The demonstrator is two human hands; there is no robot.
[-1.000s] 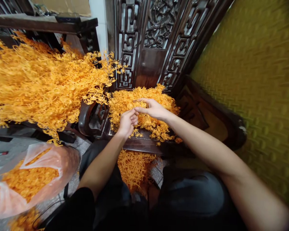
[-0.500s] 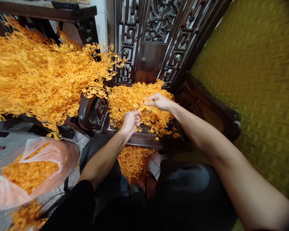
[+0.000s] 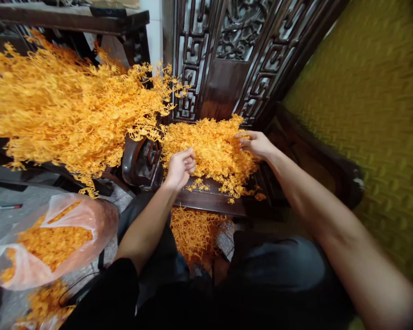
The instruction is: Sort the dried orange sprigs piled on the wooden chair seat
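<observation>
A heap of small orange plastic flower pieces covers the seat of a dark carved wooden chair. My left hand is at the heap's front left, its fingers curled together; what they pinch, if anything, is too small to make out. Over the right side of the heap is my right hand, with thumb and forefinger apart and nothing visible between them. A few loose pieces lie near the seat's front edge, in front of the heap.
Long orange branched stems are piled high at the left, reaching the chair's armrest. An open plastic bag of orange pieces stands on the floor. More orange stems lie beneath the seat. A woven yellow-green surface is at right.
My hands have parted. The right hand has moved right, away from the left, and its fingers have spread. The whole view has shifted slightly, with the scene a little further right.
</observation>
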